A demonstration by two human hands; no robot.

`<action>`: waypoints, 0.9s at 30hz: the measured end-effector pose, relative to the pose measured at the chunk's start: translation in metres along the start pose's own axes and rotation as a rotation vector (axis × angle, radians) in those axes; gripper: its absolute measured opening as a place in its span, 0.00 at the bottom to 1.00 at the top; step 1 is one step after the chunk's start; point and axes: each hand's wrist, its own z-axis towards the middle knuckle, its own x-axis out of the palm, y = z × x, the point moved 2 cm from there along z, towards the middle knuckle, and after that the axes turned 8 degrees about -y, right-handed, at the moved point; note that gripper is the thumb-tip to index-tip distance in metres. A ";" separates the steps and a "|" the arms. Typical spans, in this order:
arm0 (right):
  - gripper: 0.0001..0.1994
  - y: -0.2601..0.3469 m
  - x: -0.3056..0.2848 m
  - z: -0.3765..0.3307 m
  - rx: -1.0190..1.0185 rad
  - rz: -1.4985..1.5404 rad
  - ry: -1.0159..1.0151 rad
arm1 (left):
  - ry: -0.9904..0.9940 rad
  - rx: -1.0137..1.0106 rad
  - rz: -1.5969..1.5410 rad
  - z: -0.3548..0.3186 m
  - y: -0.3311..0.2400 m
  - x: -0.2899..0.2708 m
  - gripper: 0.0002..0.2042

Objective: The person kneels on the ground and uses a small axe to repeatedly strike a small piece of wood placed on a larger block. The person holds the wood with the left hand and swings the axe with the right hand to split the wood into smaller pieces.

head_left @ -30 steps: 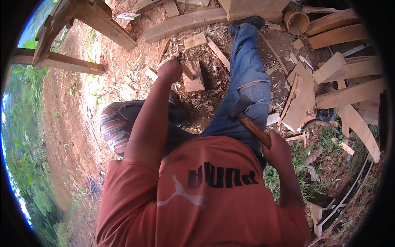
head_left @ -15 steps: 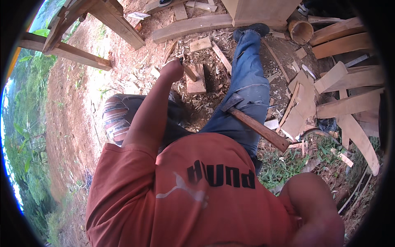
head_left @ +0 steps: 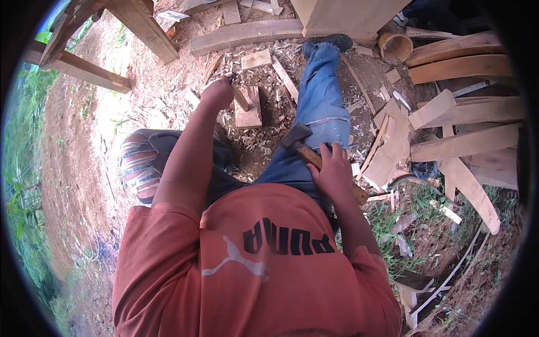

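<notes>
My left hand [head_left: 218, 94] is closed round the upper part of a short wooden stick [head_left: 241, 99]. The stick's lower end meets a flat wooden block [head_left: 250, 117] on the ground between my feet. Across my right thigh lies a hatchet with a dark metal head [head_left: 296, 135] and a wooden handle [head_left: 310, 156]. My right hand [head_left: 333, 171] is over that handle, with the thumb on one side and the fingers curling over the other. Its palm side is hidden, and the handle's end shows past the wrist.
Wood chips litter the ground around the block. Beyond my feet lies a long curved beam [head_left: 247, 37]. Sawn boards [head_left: 466, 142] and a round hollow container [head_left: 396, 48] stand at the right. A wooden frame [head_left: 143, 28] rises at the far left.
My right hand has come from beside my body onto the hatchet handle. The hatchet has shifted slightly on my thigh. My left hand keeps its hold on the stick.
</notes>
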 end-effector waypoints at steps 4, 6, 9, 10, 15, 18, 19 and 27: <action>0.30 -0.011 -0.016 -0.021 0.230 0.007 0.103 | -0.010 0.033 -0.018 0.001 0.000 0.001 0.19; 0.29 -0.020 -0.013 -0.027 0.259 0.026 0.235 | -0.039 0.047 -0.048 0.000 -0.001 0.003 0.20; 0.24 -0.034 -0.008 -0.029 0.161 0.241 0.095 | -0.034 0.059 -0.044 0.000 -0.002 0.002 0.21; 0.22 -0.035 -0.009 -0.028 0.304 0.503 0.169 | -0.033 0.065 -0.034 -0.002 -0.002 0.000 0.21; 0.17 -0.008 -0.026 -0.004 0.529 1.347 0.247 | -0.030 0.065 -0.035 0.000 -0.002 0.000 0.21; 0.15 0.025 -0.026 0.034 0.489 1.461 0.226 | -0.033 0.065 -0.036 0.001 -0.004 -0.001 0.21; 0.14 0.034 -0.017 0.050 0.478 1.471 0.234 | -0.041 0.070 -0.031 0.000 -0.003 0.000 0.21; 0.17 0.103 0.059 0.140 0.276 1.346 0.221 | -0.019 0.067 -0.024 0.000 0.002 -0.002 0.20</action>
